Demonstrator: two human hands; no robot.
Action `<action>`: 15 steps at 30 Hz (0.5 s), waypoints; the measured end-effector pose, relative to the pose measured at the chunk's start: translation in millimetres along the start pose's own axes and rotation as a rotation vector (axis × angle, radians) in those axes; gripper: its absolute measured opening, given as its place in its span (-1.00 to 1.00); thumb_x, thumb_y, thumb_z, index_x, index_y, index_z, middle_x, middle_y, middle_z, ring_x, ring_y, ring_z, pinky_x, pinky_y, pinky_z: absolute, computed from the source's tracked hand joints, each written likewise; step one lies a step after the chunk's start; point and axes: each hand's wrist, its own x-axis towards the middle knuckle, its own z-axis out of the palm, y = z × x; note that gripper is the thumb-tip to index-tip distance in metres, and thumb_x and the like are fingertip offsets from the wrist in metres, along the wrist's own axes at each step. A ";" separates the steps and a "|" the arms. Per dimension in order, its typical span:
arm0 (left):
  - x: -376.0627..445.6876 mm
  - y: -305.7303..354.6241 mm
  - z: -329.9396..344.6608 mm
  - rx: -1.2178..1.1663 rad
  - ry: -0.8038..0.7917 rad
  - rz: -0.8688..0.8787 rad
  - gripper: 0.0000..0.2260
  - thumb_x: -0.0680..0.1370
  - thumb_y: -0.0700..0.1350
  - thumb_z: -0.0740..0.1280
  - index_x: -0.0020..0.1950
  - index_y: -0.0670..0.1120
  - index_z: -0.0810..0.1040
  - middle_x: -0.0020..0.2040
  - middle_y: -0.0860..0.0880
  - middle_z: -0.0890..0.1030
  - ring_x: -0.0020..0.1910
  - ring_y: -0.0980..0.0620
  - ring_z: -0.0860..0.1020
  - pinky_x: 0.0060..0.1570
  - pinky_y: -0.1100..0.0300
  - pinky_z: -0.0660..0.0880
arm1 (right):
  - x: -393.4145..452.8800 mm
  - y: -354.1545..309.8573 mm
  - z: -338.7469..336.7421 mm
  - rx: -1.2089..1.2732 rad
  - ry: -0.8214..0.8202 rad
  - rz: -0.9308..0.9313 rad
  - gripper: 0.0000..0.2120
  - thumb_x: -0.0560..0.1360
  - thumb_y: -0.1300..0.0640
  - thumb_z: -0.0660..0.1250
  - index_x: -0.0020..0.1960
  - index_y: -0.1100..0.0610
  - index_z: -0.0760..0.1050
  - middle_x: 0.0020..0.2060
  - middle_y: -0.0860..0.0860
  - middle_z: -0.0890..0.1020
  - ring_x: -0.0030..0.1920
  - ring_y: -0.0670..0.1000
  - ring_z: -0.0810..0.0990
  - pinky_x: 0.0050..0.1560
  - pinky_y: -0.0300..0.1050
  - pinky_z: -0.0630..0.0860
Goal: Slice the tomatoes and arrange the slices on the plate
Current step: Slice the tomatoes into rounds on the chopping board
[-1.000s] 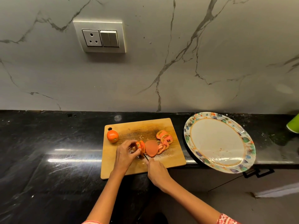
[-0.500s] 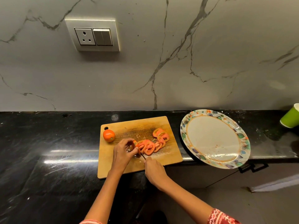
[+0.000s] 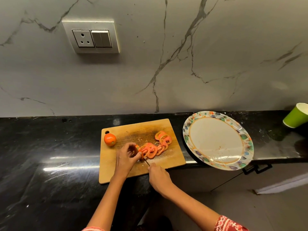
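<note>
Left hand (image 3: 125, 157): pinches the little tomato end (image 3: 137, 148), mid-frame on the cutting board (image 3: 116, 165).
Right hand (image 3: 159, 177): grips the knife (image 3: 146, 162), fingers curled round its handle.
Good cutting: she should tuck fingertips back and cut slowly.
Slices (image 3: 154, 147): fanned out right of the blade.
Whole tomato (image 3: 110, 139): board's upper left.
Plate (image 3: 188, 130): right, no slices on it.

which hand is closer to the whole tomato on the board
Left. The left hand sits just below and right of the whole tomato; the right hand is farther off, near the board's front edge.
</note>
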 end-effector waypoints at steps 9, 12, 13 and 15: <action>3.5 -2.5 -1.3 -0.103 0.022 -0.081 -0.71 0.35 -0.28 0.47 0.01 -0.10 0.52 -0.05 -0.07 0.59 -0.05 0.04 0.57 -0.08 0.34 0.52 | -3.1 6.6 3.0 -0.062 0.026 -0.024 -0.72 0.66 0.13 -0.01 0.21 0.25 0.37 0.11 0.17 0.57 0.15 0.18 0.55 0.05 0.02 0.46; 4.6 -2.7 -2.0 -0.071 0.021 -0.054 -0.71 0.36 -0.27 0.47 0.03 -0.14 0.53 -0.04 -0.05 0.59 -0.06 0.07 0.56 -0.08 0.36 0.50 | 1.8 0.2 4.8 -0.053 0.045 -0.037 -0.76 0.64 0.18 0.02 0.21 0.24 0.36 0.12 0.16 0.57 0.15 0.17 0.56 0.04 -0.01 0.47; 4.9 -4.0 -3.8 -0.079 0.034 -0.062 -0.72 0.36 -0.27 0.47 0.03 -0.15 0.53 -0.05 -0.06 0.60 -0.06 0.06 0.57 -0.07 0.32 0.52 | 1.6 1.0 5.6 -0.065 0.053 -0.046 -0.76 0.65 0.17 0.01 0.20 0.24 0.36 0.11 0.16 0.57 0.14 0.17 0.57 0.03 -0.01 0.48; 5.1 -7.7 -7.1 -0.123 0.051 -0.108 -0.74 0.37 -0.28 0.46 0.02 -0.15 0.53 -0.08 -0.08 0.60 -0.07 0.02 0.59 -0.07 0.26 0.57 | 0.0 7.2 6.6 -0.108 0.059 -0.056 -0.72 0.66 0.12 -0.02 0.20 0.25 0.36 0.08 0.17 0.58 0.11 0.18 0.58 0.02 0.00 0.49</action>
